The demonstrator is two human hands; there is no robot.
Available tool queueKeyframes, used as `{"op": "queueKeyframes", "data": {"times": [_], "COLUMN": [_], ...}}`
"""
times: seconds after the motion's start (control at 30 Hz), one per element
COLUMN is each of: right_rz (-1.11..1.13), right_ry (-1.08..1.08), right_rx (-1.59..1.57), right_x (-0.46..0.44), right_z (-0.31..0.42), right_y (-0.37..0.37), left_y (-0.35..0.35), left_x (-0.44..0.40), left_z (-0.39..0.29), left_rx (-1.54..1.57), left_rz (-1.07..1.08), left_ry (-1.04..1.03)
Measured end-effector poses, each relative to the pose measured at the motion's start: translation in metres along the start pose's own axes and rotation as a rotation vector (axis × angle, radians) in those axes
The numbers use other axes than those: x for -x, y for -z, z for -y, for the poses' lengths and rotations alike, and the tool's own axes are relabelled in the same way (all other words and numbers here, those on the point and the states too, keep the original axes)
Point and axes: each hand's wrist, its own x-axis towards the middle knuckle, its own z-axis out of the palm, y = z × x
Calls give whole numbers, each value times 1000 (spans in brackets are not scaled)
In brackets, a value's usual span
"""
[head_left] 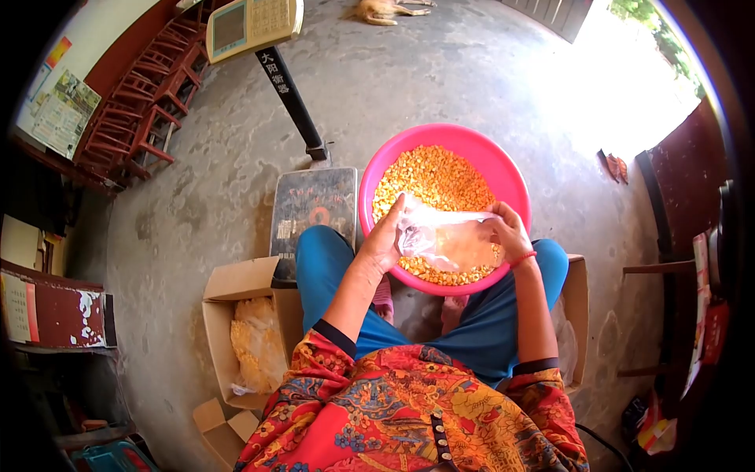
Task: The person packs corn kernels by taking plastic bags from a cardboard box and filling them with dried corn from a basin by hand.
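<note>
A clear plastic bag (pixel 450 237) is stretched between my two hands over a pink basin (pixel 510 173). Yellow corn kernels (pixel 432 175) fill much of the basin, and some show below the bag. My left hand (pixel 383 238) grips the bag's left side, thumb on top. At the other end, my right hand (pixel 511 233), with a red band at the wrist, has its fingers closed on the bag's edge. The bag looks flat; whether any kernels are inside it I cannot tell.
A platform scale (pixel 314 200) with a display head (pixel 253 27) stands left of the basin. By my left leg, a cardboard box (pixel 236 287) holds bagged corn (pixel 258 344); another box (pixel 577 315) is at my right. Wooden chairs (pixel 141 102) line the wall. A dog (pixel 380 10) lies ahead.
</note>
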Motion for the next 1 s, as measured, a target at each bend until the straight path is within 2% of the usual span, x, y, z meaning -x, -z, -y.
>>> {"op": "queueKeyframes", "data": {"times": [0.07, 0.1, 0.13, 0.2, 0.23, 0.33, 0.37, 0.4, 0.47, 0.53, 0.6, 0.67, 0.73, 0.8, 0.87, 0.93, 0.97, 1.0], "right_rz": [4, 73, 142, 56, 72, 0, 84, 169, 167, 345, 418, 650, 664, 462, 457, 312, 213, 213], "right_ry": [6, 16, 25, 45, 20, -21, -79, -135, -178, -184, -141, -52, -24, 10, -26, 84, 75, 73], "right_rx": [-27, -198, -369, -495, -524, -508, -425, -340, -285, 174, 169, 190, 152, -155, -231, -601, -697, -697], "right_x": [1, -1, -1, -3, -2, -5, -5, -2, 8, 14, 16, 22, 19, 17, 10, 3, 0, -3], "right_z": [5, 4, 2, 0, 2, -3, -5, -1, 5, 9, 6, 17, 8, 0, -1, -9, -15, -20], "right_y": [0, 2, 3, 0, 3, 5, 12, 11, 6, 4, 2, 1, 2, -1, 3, 2, 5, 8], "left_y": [5, -5, -3, 7, 16, 29, 30, 30, 29, 34, 35, 33, 33, 36, 38, 29, 27, 29], "left_x": [4, 11, 11, 4, 2, 4, 7, 8, 9, 5, 4, 3, 0, 2, 5, 12, 7, 6], "left_z": [5, 6, 11, 21, 18, 15, 15, 11, 2, -5, -9, -10, -11, -12, -12, -7, 8, 16], "left_rx": [-281, -461, -458, -771, -864, -854, -685, -685, -360, -252, -112, -55, 28, 40, 61, -357, -427, -426], "left_rz": [115, 85, 83, 149, 158, 30, -39, -40, -108, -114, -133, -186, -242, -217, -166, -150, -197, -198], "left_ry": [12, -44, -42, -254, -150, -135, -158, -157, -170, -127, -138, -126, -145, -109, -39, -57, -167, -166]}}
